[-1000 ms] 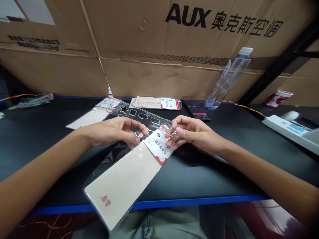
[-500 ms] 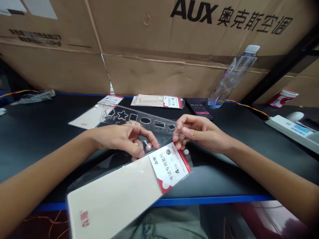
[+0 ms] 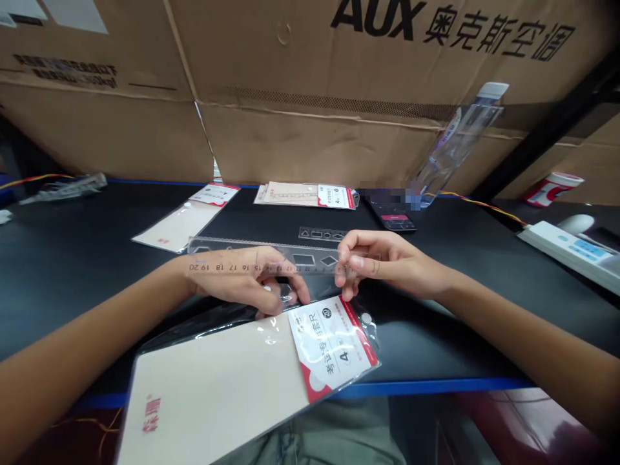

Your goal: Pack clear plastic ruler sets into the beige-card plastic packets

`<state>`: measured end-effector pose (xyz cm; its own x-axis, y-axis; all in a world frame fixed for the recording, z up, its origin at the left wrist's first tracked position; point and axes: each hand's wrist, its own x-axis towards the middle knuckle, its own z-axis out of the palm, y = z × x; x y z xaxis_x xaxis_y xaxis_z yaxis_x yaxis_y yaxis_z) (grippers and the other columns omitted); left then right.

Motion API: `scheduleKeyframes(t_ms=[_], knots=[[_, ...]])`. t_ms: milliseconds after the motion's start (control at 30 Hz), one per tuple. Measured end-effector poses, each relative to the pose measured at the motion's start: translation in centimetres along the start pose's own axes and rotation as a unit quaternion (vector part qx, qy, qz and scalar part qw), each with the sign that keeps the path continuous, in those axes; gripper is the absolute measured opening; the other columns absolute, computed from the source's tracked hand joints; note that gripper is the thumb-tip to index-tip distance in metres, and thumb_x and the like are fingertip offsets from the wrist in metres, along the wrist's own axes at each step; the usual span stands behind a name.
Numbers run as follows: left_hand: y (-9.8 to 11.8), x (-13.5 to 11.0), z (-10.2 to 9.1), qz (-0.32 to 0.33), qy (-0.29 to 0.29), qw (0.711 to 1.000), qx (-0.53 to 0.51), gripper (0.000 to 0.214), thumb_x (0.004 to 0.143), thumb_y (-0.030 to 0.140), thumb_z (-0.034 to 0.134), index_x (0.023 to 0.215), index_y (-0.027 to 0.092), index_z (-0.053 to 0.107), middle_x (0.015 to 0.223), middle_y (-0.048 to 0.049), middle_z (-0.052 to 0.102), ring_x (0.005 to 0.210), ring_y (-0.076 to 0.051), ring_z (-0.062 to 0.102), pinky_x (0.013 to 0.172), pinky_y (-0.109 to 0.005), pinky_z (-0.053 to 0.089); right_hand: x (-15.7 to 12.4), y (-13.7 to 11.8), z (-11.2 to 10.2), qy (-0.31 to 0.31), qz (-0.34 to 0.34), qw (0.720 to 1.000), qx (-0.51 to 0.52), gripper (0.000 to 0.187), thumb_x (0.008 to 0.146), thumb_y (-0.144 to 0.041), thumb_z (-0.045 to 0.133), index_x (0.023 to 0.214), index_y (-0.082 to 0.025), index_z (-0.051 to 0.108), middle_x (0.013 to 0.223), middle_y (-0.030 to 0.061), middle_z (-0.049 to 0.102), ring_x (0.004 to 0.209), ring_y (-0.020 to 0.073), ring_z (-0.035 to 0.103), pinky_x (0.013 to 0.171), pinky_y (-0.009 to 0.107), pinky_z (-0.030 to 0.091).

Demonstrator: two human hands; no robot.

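My right hand (image 3: 387, 261) pinches the right end of a clear plastic stencil ruler (image 3: 227, 253), which hangs level above the black table and crosses over my left hand. My left hand (image 3: 242, 281) has its fingers closed on the upper edge of a clear plastic sleeve (image 3: 232, 381) with a beige card and a red-and-white label (image 3: 334, 342). The sleeve lies flat and reaches past the table's blue front edge toward me. A second small clear stencil (image 3: 322, 234) lies on the table just behind the ruler.
Two more packaged sets lie further back: one at the left (image 3: 186, 216) and one at the middle (image 3: 310, 194). A phone (image 3: 394, 216), a leaning clear bottle (image 3: 455, 145), a white power strip (image 3: 566, 248) and a red cup (image 3: 549, 188) are at the right. Big cardboard boxes (image 3: 310, 97) wall off the back.
The ruler has come out of the sleeve and turned level, lifted by my right hand. The sleeve has slid toward me and flattened under my left hand.
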<state>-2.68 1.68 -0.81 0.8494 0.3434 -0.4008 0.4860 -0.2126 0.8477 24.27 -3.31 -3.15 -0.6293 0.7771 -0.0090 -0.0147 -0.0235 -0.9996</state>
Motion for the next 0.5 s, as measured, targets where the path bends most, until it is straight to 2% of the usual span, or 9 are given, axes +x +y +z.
scheduleKeyframes(t_ms=[200,400,500], knots=[[0.12,-0.26,0.11,-0.034,-0.002,0.999,-0.023,0.035,0.073,0.025,0.067,0.108,0.020,0.072,0.080,-0.0003,0.065,0.064,-0.013,0.056,0.058,-0.021,0.045,0.07,0.07,0.27,-0.032,0.018,0.999,-0.003,0.026,0.094,-0.039,0.064,0.099,-0.014,0.059,0.090,0.0077,0.071,0.077,0.0176,0.072,0.072,0.031,0.059],[-0.15,-0.17,0.07,-0.025,-0.018,0.999,-0.025,0.038,0.073,0.024,0.067,0.111,0.018,0.071,0.078,-0.0001,0.063,0.064,-0.012,0.054,0.058,-0.021,0.045,0.10,0.22,0.09,-0.001,0.001,1.000,-0.002,0.023,0.092,-0.035,0.067,0.094,-0.014,0.059,0.085,0.0066,0.072,0.073,0.0158,0.071,0.070,0.028,0.058],[-0.41,-0.07,0.00,-0.015,-0.019,1.000,-0.006,0.038,0.072,0.021,0.066,0.109,0.018,0.072,0.083,-0.0021,0.066,0.065,-0.013,0.055,0.059,-0.021,0.045,0.20,0.47,0.00,0.007,0.001,1.000,-0.002,0.022,0.092,-0.034,0.068,0.093,-0.014,0.060,0.083,0.0063,0.072,0.072,0.0155,0.071,0.069,0.028,0.057]])
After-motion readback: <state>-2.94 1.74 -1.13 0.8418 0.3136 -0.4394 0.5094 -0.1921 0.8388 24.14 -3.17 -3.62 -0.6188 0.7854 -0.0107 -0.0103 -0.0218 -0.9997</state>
